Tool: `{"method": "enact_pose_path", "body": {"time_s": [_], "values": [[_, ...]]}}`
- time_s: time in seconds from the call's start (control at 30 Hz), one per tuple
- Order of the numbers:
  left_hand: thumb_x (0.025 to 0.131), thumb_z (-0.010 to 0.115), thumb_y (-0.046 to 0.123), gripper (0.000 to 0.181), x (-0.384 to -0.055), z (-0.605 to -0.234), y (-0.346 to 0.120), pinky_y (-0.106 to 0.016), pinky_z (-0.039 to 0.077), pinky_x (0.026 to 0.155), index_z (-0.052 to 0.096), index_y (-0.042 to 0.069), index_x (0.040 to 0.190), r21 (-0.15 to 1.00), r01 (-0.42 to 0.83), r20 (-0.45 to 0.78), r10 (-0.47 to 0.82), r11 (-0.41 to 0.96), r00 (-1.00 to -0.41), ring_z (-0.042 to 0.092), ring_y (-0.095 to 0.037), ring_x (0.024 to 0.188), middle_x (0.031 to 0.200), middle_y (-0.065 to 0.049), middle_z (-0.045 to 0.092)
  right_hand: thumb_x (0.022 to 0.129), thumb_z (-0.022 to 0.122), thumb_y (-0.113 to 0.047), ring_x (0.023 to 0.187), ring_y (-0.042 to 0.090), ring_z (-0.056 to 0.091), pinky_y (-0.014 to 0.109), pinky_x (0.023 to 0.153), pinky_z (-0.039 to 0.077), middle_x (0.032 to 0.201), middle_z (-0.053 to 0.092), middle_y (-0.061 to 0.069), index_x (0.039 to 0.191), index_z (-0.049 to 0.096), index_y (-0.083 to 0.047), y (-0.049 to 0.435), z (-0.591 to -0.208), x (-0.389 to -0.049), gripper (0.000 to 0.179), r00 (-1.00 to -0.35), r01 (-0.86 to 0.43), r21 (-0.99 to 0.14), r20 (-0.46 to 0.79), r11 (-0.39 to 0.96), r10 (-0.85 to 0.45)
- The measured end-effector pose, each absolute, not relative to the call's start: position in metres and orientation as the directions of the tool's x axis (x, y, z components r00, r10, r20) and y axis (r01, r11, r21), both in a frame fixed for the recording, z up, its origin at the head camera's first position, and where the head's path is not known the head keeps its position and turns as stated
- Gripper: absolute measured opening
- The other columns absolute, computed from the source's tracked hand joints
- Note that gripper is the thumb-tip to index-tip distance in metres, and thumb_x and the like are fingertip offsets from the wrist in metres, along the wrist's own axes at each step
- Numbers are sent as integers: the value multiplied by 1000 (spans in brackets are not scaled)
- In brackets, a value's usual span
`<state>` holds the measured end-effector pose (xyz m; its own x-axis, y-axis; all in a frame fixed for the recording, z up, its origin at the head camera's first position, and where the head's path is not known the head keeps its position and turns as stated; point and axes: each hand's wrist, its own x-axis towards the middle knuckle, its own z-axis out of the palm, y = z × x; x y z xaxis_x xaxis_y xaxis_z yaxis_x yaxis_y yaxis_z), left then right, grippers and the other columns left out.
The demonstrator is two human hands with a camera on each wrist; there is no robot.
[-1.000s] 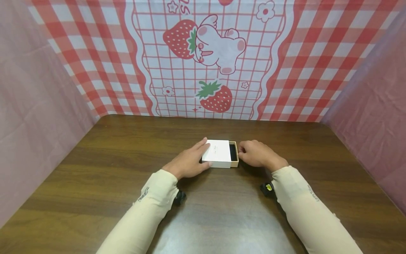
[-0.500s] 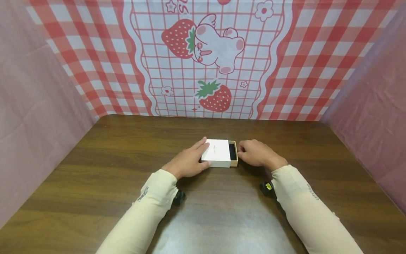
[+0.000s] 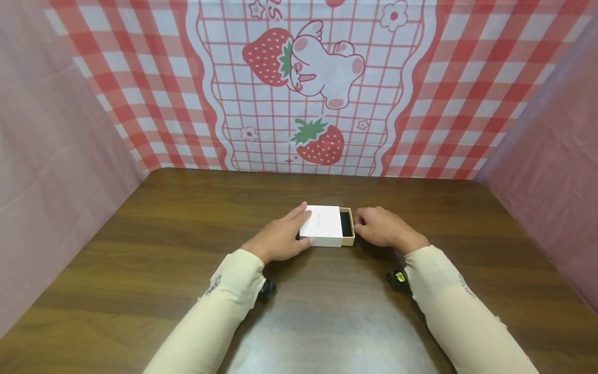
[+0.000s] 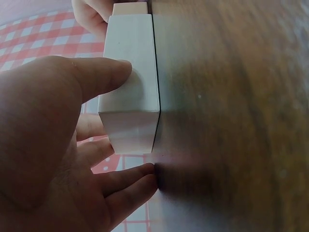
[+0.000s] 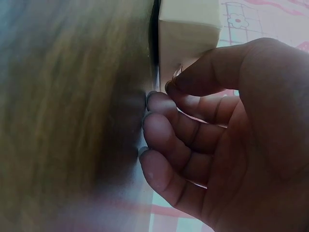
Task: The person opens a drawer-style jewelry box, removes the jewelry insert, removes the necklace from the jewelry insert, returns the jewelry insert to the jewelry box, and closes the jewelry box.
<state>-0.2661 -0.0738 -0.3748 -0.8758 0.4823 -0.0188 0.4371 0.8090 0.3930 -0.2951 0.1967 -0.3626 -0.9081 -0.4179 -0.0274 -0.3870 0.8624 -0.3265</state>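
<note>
The white box cover (image 3: 322,226) lies flat on the table (image 3: 140,234), between the person's two hands. The left hand (image 3: 279,240) grips it by its left end: the thumb presses its near side and fingers reach its far side, spread as wide as the cover, while two other fingers rest lower, beside its end. From the cover's right end a yellowish drawer (image 3: 348,241) sticks partway out, with black lining (image 3: 347,225) showing inside. The right hand (image 3: 380,226), just beyond the drawer to the right of the cover, pinches a thin pull loop (image 5: 179,72) between thumb and forefinger, tips brought together; its remaining fingers curl beneath, near the tabletop. Behind the cover, well apart from it, hangs a red-and-white checked cloth (image 3: 467,78) printed with strawberries.
</note>
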Motion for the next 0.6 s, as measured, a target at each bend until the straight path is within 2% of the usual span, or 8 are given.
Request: {"method": "enact_pose_path", "body": {"time_s": [0.6], "values": [[100, 58, 44, 74, -265, -375, -73, -41, 28, 117, 26, 16, 160, 397, 433, -21, 480, 809, -877, 27, -21, 148, 168, 1, 11, 96, 59, -20, 67, 16, 51, 34, 61, 42, 73, 55, 0, 89, 61, -14, 199, -366, -290, 10, -914, -384, -310, -4, 870, -405]]}}
